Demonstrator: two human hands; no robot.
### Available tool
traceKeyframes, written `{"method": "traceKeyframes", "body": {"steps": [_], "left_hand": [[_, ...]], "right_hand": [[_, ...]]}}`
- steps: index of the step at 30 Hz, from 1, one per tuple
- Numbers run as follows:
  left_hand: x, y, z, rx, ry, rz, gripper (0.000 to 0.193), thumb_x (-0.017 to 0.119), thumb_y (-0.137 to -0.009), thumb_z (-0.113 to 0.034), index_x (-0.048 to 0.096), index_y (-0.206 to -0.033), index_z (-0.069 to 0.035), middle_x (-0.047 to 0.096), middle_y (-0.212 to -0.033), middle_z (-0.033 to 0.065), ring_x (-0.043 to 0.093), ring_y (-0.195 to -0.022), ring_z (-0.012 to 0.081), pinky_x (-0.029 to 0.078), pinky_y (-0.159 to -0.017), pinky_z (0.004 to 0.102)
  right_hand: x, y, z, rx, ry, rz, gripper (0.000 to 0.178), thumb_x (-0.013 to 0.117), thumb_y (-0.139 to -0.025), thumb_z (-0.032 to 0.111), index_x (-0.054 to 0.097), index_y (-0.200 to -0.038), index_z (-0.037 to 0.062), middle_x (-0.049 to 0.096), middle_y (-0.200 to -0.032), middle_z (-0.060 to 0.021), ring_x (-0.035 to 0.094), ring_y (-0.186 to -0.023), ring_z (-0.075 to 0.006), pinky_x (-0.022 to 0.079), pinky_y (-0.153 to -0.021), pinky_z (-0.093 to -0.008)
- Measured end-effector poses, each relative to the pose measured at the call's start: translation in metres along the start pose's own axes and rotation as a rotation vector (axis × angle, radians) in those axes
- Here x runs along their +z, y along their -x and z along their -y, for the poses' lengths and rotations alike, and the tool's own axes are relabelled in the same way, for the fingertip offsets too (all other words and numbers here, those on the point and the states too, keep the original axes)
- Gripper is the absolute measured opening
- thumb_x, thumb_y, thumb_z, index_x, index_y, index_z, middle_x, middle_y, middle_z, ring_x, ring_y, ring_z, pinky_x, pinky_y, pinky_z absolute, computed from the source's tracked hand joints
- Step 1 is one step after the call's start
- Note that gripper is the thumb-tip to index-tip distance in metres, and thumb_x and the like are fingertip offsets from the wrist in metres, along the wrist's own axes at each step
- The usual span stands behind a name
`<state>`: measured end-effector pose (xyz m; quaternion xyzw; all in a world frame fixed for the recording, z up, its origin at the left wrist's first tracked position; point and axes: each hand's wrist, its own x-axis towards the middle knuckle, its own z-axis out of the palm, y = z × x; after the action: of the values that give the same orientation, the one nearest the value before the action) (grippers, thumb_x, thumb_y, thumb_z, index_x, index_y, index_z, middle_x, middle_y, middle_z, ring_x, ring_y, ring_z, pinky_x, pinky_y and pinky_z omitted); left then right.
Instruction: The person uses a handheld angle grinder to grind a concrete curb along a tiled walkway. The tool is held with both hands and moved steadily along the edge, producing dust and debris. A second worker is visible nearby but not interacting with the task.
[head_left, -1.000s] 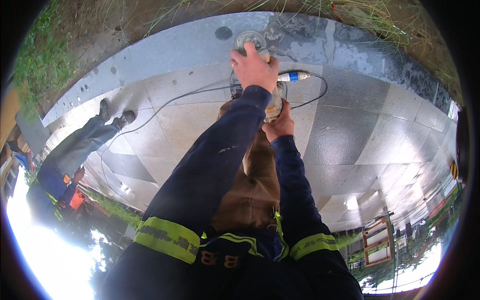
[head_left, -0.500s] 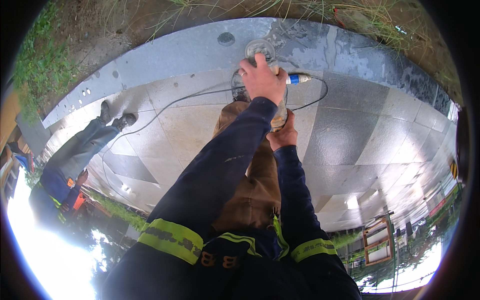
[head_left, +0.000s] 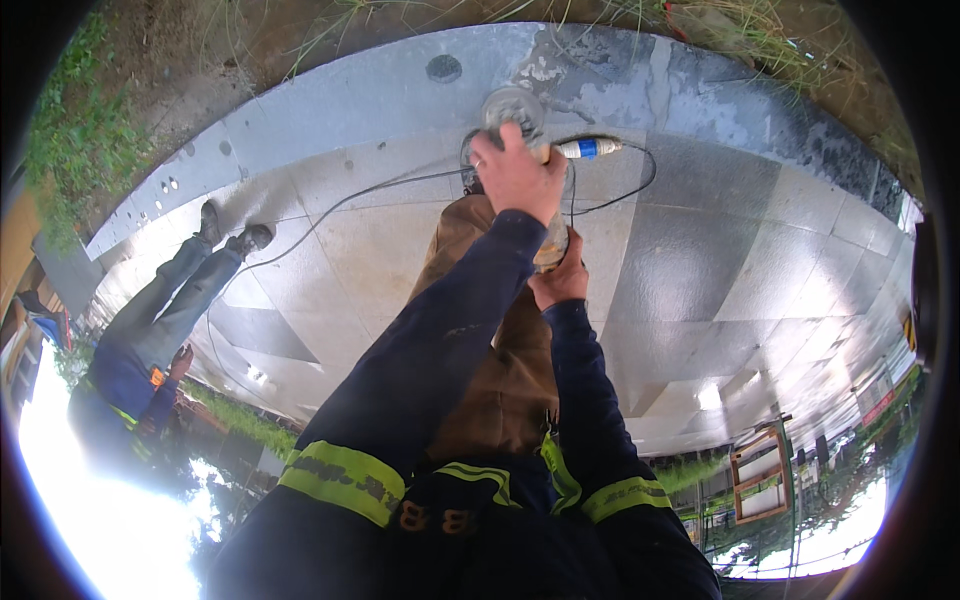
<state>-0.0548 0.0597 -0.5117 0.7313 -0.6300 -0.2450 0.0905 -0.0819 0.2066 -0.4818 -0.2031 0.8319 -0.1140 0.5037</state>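
My hands hold an angle grinder (head_left: 551, 248) above the stone paving, at the edge of a grey stone border. Its round disc (head_left: 514, 108) lies over the border just ahead of my fingers. My left hand (head_left: 518, 178) is closed round the front of the tool near the disc, thumb toward the head. Farther back, my right hand (head_left: 562, 273) grips the rear of the body. Much of the grinder is hidden under my left hand and sleeve. Beside it rests a blue and white cable connector (head_left: 588, 148) with a black cable (head_left: 652, 170) looping from it.
The curved grey border (head_left: 350, 95) carries dark patches and pale scuffs. A long cable (head_left: 330, 215) crosses the paving (head_left: 690, 260) to the left, near a standing co-worker (head_left: 165, 310). Grass and soil (head_left: 180, 60) lie beyond the border. A wooden frame (head_left: 760, 475) stands at the right.
The grinder and both my hands have shifted slightly left and nearer to me, the disc moving along with them. The co-worker's arm has moved a little.
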Motion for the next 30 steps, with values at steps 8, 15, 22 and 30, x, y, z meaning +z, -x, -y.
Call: {"method": "traceKeyframes", "body": {"steps": [8,15,22,30], "left_hand": [[-0.008,-0.018,-0.006,-0.048,-0.044,0.058,0.058,0.078,-0.069,-0.022,0.046,-0.113,-0.002,0.043,-0.112,0.0275,0.048,-0.101,0.0492,0.043,-0.088,0.0534],[-0.007,-0.027,-0.005,0.080,0.040,-0.003,0.060,0.078,-0.068,-0.022,0.045,-0.114,-0.001,0.042,-0.113,0.0279,0.047,-0.101,0.0503,0.044,-0.088,0.0541],[-0.003,-0.027,-0.008,-0.091,-0.028,0.112,0.054,0.076,-0.069,-0.022,0.046,-0.109,-0.002,0.042,-0.108,0.0274,0.047,-0.099,0.0501,0.043,-0.085,0.0538],[-0.016,-0.025,0.000,-0.070,-0.022,0.018,0.055,0.076,-0.069,-0.022,0.045,-0.109,-0.001,0.041,-0.110,0.0285,0.047,-0.100,0.0514,0.043,-0.088,0.0552]], "right_hand": [[0.004,-0.010,0.015,-0.054,-0.027,0.021,0.079,0.064,-0.067,0.006,0.033,-0.138,0.0192,0.068,-0.097,-0.0261,0.063,-0.095,-0.0472,0.052,-0.082,-0.0502],[0.004,-0.016,0.024,-0.007,-0.041,0.013,0.075,0.060,-0.070,0.004,0.033,-0.138,0.0189,0.068,-0.099,-0.0265,0.063,-0.098,-0.0476,0.051,-0.084,-0.0496],[-0.003,-0.018,0.021,0.019,0.002,0.055,0.077,0.060,-0.070,0.004,0.031,-0.139,0.0200,0.068,-0.097,-0.0256,0.063,-0.095,-0.0474,0.051,-0.085,-0.0505],[0.001,-0.008,0.028,0.025,0.017,0.107,0.076,0.063,-0.072,0.007,0.032,-0.139,0.0199,0.066,-0.107,-0.0265,0.061,-0.103,-0.0470,0.050,-0.087,-0.0507]]}}
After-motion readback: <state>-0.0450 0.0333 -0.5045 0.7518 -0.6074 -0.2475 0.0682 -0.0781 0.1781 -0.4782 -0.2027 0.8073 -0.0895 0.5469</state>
